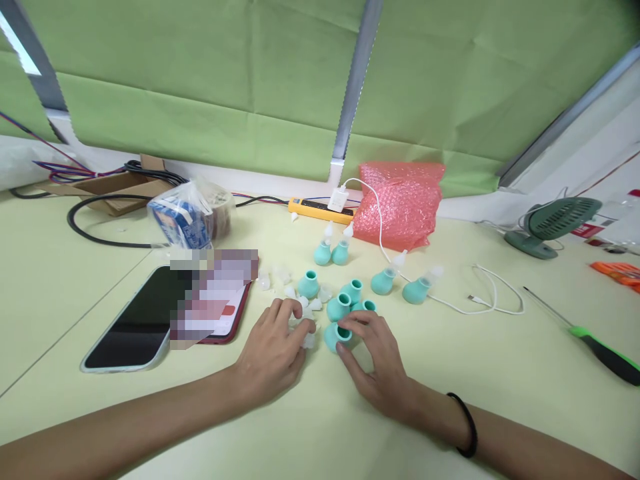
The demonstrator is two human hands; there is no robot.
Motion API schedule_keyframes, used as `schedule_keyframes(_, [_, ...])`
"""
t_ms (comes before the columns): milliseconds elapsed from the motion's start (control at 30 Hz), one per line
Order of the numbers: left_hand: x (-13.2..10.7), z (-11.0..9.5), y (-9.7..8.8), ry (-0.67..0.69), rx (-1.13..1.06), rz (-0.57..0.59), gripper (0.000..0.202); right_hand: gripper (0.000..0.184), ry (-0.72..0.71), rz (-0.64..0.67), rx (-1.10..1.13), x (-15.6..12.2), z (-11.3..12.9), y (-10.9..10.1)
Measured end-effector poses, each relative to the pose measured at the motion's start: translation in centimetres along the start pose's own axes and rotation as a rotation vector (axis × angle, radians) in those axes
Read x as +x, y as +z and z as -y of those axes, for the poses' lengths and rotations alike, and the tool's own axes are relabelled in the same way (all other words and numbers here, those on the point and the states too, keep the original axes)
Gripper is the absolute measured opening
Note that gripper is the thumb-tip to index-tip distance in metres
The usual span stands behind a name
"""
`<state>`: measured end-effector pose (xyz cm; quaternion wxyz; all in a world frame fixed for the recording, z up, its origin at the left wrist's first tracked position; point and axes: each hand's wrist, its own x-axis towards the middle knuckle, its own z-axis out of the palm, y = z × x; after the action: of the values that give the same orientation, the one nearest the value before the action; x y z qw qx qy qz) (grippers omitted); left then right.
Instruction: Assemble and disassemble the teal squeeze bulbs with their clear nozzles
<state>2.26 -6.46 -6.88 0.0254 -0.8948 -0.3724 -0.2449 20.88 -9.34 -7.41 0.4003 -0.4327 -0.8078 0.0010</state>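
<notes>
My right hand (379, 357) has its thumb and fingers around the neck of the front teal rubber bulb (334, 338), which stands with its open mouth up. Close behind it are several more open bulbs, one teal bulb (339, 307) right at its back. My left hand (275, 340) is curled over a pile of translucent plastic pieces, its fingers closed about a clear plastic piece (309, 341) that they partly hide. Small white cone tips (315, 305) lie just past the left fingers. Farther back stand several teal bulbs fitted with clear nozzles, including one bulb (383, 282).
Two phones lie at left, a dark-screened phone (133, 320) and a lit phone (225, 313). Behind are a bagged blue box (183, 217), a yellow power strip (315, 211) and pink bubble wrap (400, 207). A white cable (457, 311), screwdriver (595, 347) and green fan (560, 220) are at right.
</notes>
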Motion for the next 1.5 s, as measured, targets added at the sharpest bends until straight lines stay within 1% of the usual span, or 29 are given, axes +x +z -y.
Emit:
schedule_keyframes(100, [0.0,-0.2,-0.4,0.006,-0.037,0.025,0.024,0.018,-0.004,-0.026,-0.011,0.1,0.0,0.1])
schedule_keyframes(167, [0.0,-0.3,-0.5,0.003,-0.060,0.030,0.024,0.018,0.000,-0.043,-0.007,0.1,0.2,0.0])
schedule_keyframes(267, [0.0,-0.3,-0.4,0.023,-0.082,0.015,0.020,0.024,-0.003,-0.089,0.010,0.2,0.4,-0.4])
schedule_keyframes(333, [0.0,-0.2,-0.3,0.042,-0.085,0.006,0.015,0.031,-0.057,-0.164,-0.019,0.5,0.1,-0.9])
schedule_keyframes(433, [-0.1,-0.1,-0.1,0.066,-0.085,-0.012,0.011,0.038,-0.185,-0.302,-0.201,1.8,-1.3,-2.1])
schedule_keyframes(533, [-0.1,-0.1,-0.1,0.083,-0.102,-0.010,0.009,0.043,-0.262,-0.350,-0.424,3.8,-3.4,-3.4])
schedule_keyframes(600, [-0.1,-0.2,-0.1,0.088,-0.119,-0.002,0.009,0.045,-0.246,-0.323,-0.526,5.0,-4.8,-4.2])
schedule_keyframes(667, [-0.1,-0.2,-0.2,0.093,-0.131,0.000,0.010,0.045,-0.198,-0.277,-0.597,5.8,-5.8,-4.6])
schedule_keyframes(733, [-0.1,-0.3,-0.3,0.098,-0.139,0.003,0.010,0.045,-0.141,-0.206,-0.656,6.2,-6.5,-4.7])
schedule_keyframes(833, [-0.2,-0.3,-0.3,0.102,-0.141,0.014,0.011,0.045,-0.046,-0.075,-0.742,6.0,-7.2,-4.3])
schedule_keyframes(933, [-0.2,-0.3,-0.3,0.098,-0.146,0.034,0.013,0.033,0.070,0.078,-0.796,5.4,-7.7,-3.7])
schedule_keyframes(1000, [-0.2,-0.3,-0.4,0.099,-0.146,0.045,0.015,0.024,0.108,0.153,-0.804,5.1,-8.1,-3.4])
schedule_keyframes(1067, [-0.2,-0.3,-0.5,0.103,-0.141,0.052,0.016,0.021,0.052,0.173,-0.806,4.8,-8.4,-3.2])
schedule_keyframes(1133, [-0.1,-0.4,-0.6,0.107,-0.138,0.053,0.016,0.021,-0.042,0.162,-0.802,4.7,-8.7,-3.1])
schedule_keyframes(1200, [-0.1,-0.4,-0.7,0.110,-0.143,0.047,0.016,0.023,-0.090,0.136,-0.797,4.7,-8.9,-3.1])
schedule_keyframes(1267, [-0.1,-0.4,-0.7,0.115,-0.151,0.035,0.016,0.023,-0.152,0.031,-0.802,4.8,-9.2,-3.2])
schedule_keyframes(1300, [-0.2,-0.4,-0.8,0.117,-0.156,0.029,0.016,0.022,-0.212,-0.060,-0.795,4.8,-9.2,-3.4])
schedule_keyframes(1367, [-0.2,-0.3,-0.8,0.123,-0.164,0.013,0.016,0.019,-0.379,-0.273,-0.728,4.9,-9.1,-4.1])
schedule_keyframes(1400, [-0.2,-0.3,-0.8,0.125,-0.169,0.006,0.016,0.018,-0.469,-0.356,-0.673,4.9,-8.9,-4.6])
schedule_keyframes(1433, [-0.3,-0.2,-0.8,0.128,-0.175,-0.004,0.016,0.017,-0.544,-0.401,-0.611,4.8,-8.4,-5.2])
schedule_keyframes(1467, [-0.3,-0.2,-0.8,0.131,-0.183,-0.014,0.015,0.017,-0.613,-0.413,-0.555,4.6,-7.8,-5.8])
schedule_keyframes(1500, [-0.3,-0.2,-0.8,0.134,-0.195,-0.025,0.015,0.016,-0.657,-0.389,-0.514,4.4,-6.9,-6.4])
